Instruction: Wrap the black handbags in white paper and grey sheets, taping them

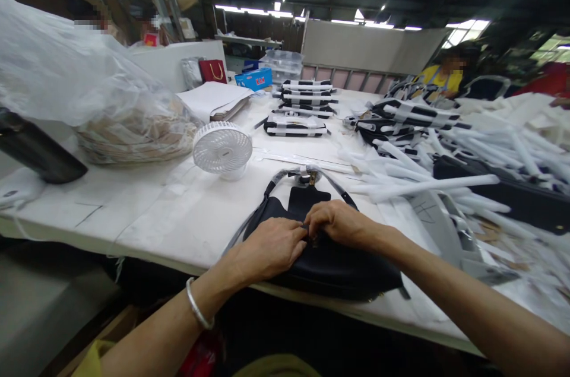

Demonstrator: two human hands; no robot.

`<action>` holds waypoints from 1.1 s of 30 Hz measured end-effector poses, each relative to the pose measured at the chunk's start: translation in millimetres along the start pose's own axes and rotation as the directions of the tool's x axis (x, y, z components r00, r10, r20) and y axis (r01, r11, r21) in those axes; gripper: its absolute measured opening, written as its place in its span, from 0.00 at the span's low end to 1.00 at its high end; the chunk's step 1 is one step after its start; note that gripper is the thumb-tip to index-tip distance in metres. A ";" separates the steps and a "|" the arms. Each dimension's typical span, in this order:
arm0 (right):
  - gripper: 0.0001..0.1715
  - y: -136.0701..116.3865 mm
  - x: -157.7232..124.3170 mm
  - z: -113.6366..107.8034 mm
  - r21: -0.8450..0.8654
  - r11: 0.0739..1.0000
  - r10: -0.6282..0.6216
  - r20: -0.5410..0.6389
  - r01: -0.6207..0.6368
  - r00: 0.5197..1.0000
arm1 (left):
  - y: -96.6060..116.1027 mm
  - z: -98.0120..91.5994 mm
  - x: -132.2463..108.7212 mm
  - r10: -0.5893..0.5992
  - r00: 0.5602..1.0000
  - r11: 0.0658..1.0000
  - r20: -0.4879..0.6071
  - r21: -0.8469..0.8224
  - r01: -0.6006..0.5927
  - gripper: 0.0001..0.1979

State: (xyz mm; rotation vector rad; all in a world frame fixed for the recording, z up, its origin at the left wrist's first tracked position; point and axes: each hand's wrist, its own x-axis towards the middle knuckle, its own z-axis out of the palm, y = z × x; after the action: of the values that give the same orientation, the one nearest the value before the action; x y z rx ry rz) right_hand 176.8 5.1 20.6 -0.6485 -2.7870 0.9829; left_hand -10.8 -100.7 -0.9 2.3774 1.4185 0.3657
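Observation:
A black handbag [347, 275] lies at the table's front edge. Its plastic-wrapped strap [278, 176] arches behind it, and a black tab [307, 201] with a brass-coloured fitting [312, 179] points away from me. My left hand [278, 244] is on the bag's upper side, fingers bent together at the middle. From the other side my right hand [336, 222] meets it, its fingers curled in a pinch at the same spot. A bit of metal fitting shows just under the fingertips. Exactly what the fingertips grip is hidden.
A small white fan [222, 148] stands behind left. Wrapped bags [296, 126] are stacked farther back. White foam tubes [427, 186] and more bags [409, 113] pile up at right, by a grey holder [439, 228]. A dark bottle [38, 148] leans at far left.

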 end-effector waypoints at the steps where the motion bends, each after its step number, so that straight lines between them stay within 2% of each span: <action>1: 0.22 0.2 3.8 -1.5 0.033 0.998 0.059 -0.089 -0.056 0.994 | -0.5 1.3 0.6 0.017 1.000 0.999 0.022 0.040 -0.018 0.15; 3: 0.20 3.3 10.6 1.7 0.081 0.979 0.199 -0.234 -0.185 0.952 | -2.3 4.5 2.1 0.044 0.996 0.993 0.081 0.108 -0.052 0.18; 5: 0.18 11.0 13.4 15.2 0.056 0.957 0.288 -0.281 -0.284 0.916 | -5.8 6.9 4.2 0.060 0.990 0.990 0.128 0.116 -0.075 0.20; 10: 0.14 38.3 0.9 57.4 -0.272 0.882 0.340 -0.201 -0.386 0.919 | -21.7 2.7 13.4 0.050 0.962 0.998 0.269 0.023 -0.058 0.24; 15: 0.15 42.2 -8.0 58.9 -0.425 0.825 0.328 -0.177 -0.373 0.928 | -34.4 0.3 20.1 0.005 0.956 0.998 0.294 0.057 -0.023 0.29; 18: 0.14 37.9 -8.6 59.1 -0.439 0.810 0.317 -0.229 -0.389 0.920 | -38.0 7.4 18.3 0.052 0.962 0.991 0.270 0.106 -0.083 0.26; 20: 0.13 36.7 -9.0 62.0 -0.426 0.813 0.303 -0.272 -0.396 0.913 | -40.7 14.1 13.9 0.076 0.974 0.988 0.216 0.116 -0.102 0.26; 24: 0.12 38.2 -9.9 67.1 -0.375 0.842 0.273 -0.321 -0.387 0.907 | -47.1 29.3 -0.5 0.015 0.995 0.995 0.098 0.093 -0.024 0.28; 29: 0.12 40.8 -9.3 68.6 -0.367 0.851 0.246 -0.354 -0.375 0.903 | -51.4 41.9 -14.7 -0.009 0.998 1.000 -0.070 0.027 0.011 0.23; 31: 0.12 41.1 -8.5 69.7 -0.379 0.847 0.234 -0.364 -0.373 0.902 | -50.5 34.2 -12.0 -0.020 0.999 1.000 -0.038 0.009 0.020 0.23; 33: 0.12 41.0 -7.8 71.5 -0.398 0.840 0.223 -0.369 -0.370 0.902 | -48.9 16.9 -1.0 -0.035 0.997 0.999 0.075 0.006 0.035 0.21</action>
State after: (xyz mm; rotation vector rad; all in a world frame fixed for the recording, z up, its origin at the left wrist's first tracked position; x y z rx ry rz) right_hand 180.9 -10.5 -60.6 -1.2167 -2.6780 0.1946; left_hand -43.6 -82.8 -36.8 2.3409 1.4265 0.2618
